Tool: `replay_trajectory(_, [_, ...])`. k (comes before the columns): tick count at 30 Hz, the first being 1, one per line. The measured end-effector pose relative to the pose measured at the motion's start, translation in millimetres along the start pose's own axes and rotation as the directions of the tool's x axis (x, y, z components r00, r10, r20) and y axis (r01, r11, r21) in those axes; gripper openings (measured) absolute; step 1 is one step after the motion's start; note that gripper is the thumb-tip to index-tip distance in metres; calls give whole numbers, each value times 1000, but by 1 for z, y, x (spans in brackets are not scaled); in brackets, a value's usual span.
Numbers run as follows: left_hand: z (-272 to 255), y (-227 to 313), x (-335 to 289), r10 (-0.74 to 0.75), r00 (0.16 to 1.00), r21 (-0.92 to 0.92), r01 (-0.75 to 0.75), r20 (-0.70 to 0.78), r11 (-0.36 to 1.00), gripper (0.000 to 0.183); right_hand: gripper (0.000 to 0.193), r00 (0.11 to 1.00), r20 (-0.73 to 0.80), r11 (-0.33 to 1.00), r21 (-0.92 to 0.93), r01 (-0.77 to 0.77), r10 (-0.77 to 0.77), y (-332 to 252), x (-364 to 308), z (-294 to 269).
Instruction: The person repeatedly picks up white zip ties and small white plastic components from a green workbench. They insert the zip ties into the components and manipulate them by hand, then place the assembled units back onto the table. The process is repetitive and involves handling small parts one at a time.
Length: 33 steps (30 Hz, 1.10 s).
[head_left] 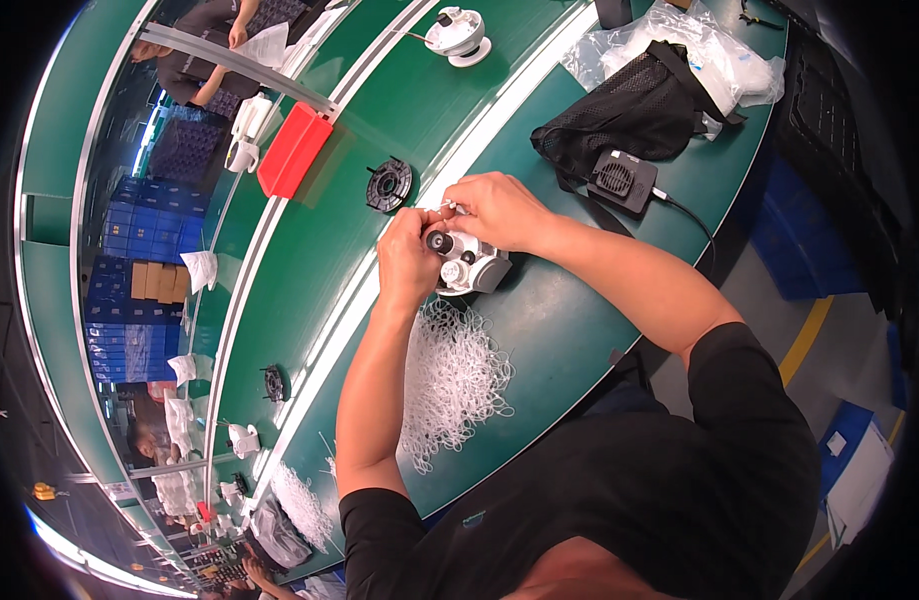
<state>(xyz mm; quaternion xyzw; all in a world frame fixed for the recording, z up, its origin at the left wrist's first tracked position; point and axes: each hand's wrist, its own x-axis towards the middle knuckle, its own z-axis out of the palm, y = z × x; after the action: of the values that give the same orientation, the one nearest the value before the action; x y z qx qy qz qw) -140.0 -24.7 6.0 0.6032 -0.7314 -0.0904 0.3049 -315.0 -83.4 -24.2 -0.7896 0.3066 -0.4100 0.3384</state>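
My left hand (407,258) and my right hand (499,212) meet at the far side of a white device (484,272) with a black round knob and a white round part. Fingertips of my right hand pinch a small white piece (452,205), too small to make out fully. The fingers of my left hand are closed right beside it, against the device; what they grip is hidden. On the bench just nearer to me lies a heap of thin white looped ties (454,385).
A black ring-shaped part (389,186) and a white round unit on a base (457,38) sit on the green conveyor (314,265). A red bin (295,150) stands beyond. At right lie a black mesh bag (619,115), a small black fan (622,182) with a cable, and clear plastic bags (714,65).
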Motion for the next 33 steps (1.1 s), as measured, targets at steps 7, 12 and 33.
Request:
replay_trajectory(7, [-1, 4, 0, 4, 1000, 72, -4, 2, 997, 8, 16, 999, 38, 1000, -14, 10, -10, -1, 0, -2])
replay_trajectory(12, [-2, 6, 0, -73, 997, 66, 72, 18, 995, 8, 16, 989, 136, 992, -107, 74, -59, -1, 3, -11])
replay_trajectory(33, [-10, -6, -10, -150, 981, 9, 152, -123, 988, 20, 38, 940, -333, 983, 184, -3, 66, -3, 11, -16])
